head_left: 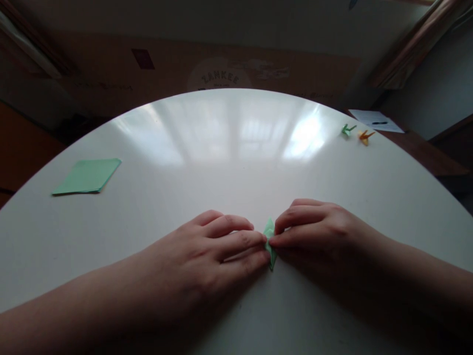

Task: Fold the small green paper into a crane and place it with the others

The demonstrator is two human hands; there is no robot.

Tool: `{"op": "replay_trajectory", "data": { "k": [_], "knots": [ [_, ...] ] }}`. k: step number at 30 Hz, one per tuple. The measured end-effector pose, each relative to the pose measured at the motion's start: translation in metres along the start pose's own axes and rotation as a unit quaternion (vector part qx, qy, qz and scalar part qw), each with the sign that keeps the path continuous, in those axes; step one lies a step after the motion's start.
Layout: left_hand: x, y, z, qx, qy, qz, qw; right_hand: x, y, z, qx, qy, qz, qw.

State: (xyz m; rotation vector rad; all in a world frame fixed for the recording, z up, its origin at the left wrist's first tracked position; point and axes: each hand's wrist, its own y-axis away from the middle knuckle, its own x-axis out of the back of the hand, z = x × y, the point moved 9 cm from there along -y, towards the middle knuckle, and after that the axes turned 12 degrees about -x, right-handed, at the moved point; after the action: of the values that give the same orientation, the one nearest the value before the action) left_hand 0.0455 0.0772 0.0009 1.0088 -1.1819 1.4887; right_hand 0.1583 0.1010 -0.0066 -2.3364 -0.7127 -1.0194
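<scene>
A small piece of folded light green origami paper [270,229] lies on the white table between my two hands, narrow and pointed at its far and near ends. From the left, my left hand [225,246] presses its index finger and thumb against the paper's left edge. My right hand [314,222] meets the paper from the other side, fingers bent and tips pinched close at its right edge. Fingertips of both hands cover the paper's middle.
A stack of green square paper [86,176] lies on the table [221,182] at the left. Near the far right edge stand a green paper crane [346,130] and an orange-yellow paper crane [365,137]. Beyond them, a white sheet [375,121] with a dark pen rests on a brown surface.
</scene>
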Motion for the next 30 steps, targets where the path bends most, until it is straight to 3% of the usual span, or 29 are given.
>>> {"op": "replay_trajectory", "data": {
  "k": [10,17,30],
  "knots": [
    [-0.0011,-0.0012,-0.0006,0.006,0.01,0.005,1.0,0.001,-0.0011,-0.0017,-0.008,0.011,-0.004,1.0],
    [-0.0029,-0.0015,0.0004,0.023,0.004,-0.002,1.0,0.0003,0.0003,-0.0014,0.007,0.03,-0.04,0.999],
    [-0.0038,0.0006,-0.0006,0.017,-0.009,-0.007,1.0,-0.0006,-0.0008,-0.0003,-0.014,0.025,-0.022,0.999]
  ]
}}
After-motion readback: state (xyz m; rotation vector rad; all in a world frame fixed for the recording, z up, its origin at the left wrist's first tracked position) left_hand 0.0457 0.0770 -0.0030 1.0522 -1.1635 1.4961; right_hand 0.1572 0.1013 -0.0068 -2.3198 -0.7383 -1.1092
